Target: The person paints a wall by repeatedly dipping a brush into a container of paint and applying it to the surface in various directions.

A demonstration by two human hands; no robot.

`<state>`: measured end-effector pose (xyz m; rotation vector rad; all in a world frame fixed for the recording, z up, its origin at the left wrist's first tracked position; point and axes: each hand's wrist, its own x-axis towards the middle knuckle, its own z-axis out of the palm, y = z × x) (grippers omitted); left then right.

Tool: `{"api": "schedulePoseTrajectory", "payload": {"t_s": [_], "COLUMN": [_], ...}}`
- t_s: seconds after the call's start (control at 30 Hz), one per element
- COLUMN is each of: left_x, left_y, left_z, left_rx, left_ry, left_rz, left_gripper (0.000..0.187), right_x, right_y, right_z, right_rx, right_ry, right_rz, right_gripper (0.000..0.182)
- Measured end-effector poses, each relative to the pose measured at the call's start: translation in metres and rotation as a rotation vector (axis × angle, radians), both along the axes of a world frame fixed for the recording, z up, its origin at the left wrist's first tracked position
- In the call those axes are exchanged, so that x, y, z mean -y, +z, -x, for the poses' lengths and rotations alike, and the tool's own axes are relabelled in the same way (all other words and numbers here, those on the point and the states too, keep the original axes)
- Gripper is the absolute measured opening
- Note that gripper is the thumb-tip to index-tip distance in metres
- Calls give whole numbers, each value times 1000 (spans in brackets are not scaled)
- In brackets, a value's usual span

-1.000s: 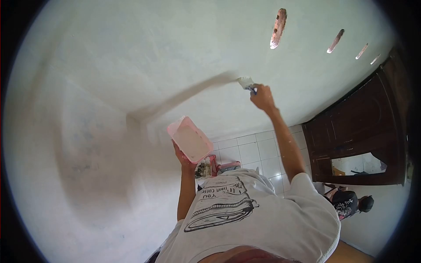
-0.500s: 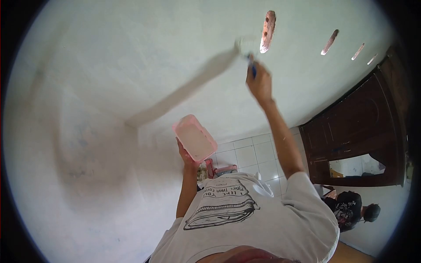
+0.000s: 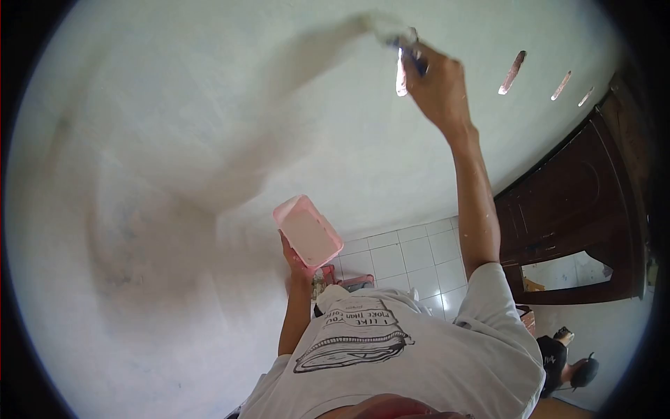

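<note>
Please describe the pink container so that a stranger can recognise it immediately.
Find the pale wall, then the white floor tiles at its foot. Left of those tiles in the picture, the left hand holds the pink, rectangular, open container. Unlike the pinkish things below, it is hand-held, with a smooth pale surface inside.

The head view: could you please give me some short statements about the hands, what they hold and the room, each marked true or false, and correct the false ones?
1. The left hand holds a pink container. True.
2. The pink container is empty. False: there is pale material in it.
3. The right hand holds a brush. True.
4. The brush lies inside the pink container. False: it is raised, up by the wall.
5. The floor has light tiles. True.
6. The cabinet is white. False: it is dark brown.
</note>
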<state>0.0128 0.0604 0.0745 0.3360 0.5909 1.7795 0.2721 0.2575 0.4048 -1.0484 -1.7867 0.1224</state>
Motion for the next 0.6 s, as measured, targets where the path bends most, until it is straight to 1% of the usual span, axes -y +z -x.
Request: {"api": "schedulePoseTrajectory", "payload": {"t_s": [0.03, 0.07, 0.1, 0.17, 0.27, 0.3, 0.33, 0.37, 0.4, 0.47, 0.5, 0.53, 0.57, 0.6], "left_x": [-2, -3, -1, 5, 11, 14, 14, 21, 25, 27, 24, 24, 25, 25], "left_y": [-3, -7, -10, -14, -26, -25, -21, -19, -21, -22, -18, -12, -7, -5], "left_z": [-3, -7, -12, -17, -19, -20, -21, -19, -16, -12, -14, -18, -21, -23], "left_rx": [-39, -79, -77, -61, -139, -138, -88, -39, -41, -45, -45, -55, -63, -64], "left_ry": [14, 29, 32, -7, 34, 32, 27, 22, 19, 40, 36, 48, 61, 57], "left_rz": [-8, -15, -11, -19, -23, -40, -20, 3, -11, 51, 33, 2, -22, -25], "left_gripper": [61, 62, 62, 61, 61, 61, 61, 61, 61, 60, 60, 61, 61, 61], "right_x": [0, -16, -24, -38, -27, -20, -20, -18, -22, -29, -40, -50, -54, -56], "right_y": [12, 5, -13, -68, -194, -229, -256, -269, -264, -242, -209, -173, -120, -69], "right_z": [1, 4, 9, 27, 42, 41, 34, 28, 20, 5, 3, -1, -9, -13], "right_rx": [-53, -126, -125, 17, -3, 111, 186, 260, 257, 359, 337, 302, 318, 243], "right_ry": [-19, 28, 32, -91, -61, -63, -33, -2, -7, 80, 26, 11, 24, 11], "right_rz": [-44, -229, -226, -215, 11, 260, 409, 561, 547, 490, 430, 195, 163, 7], "right_gripper": [22, 27, 27, 22, 32, 45, 41, 38, 38, 30, 26, 25, 19, 15]}}
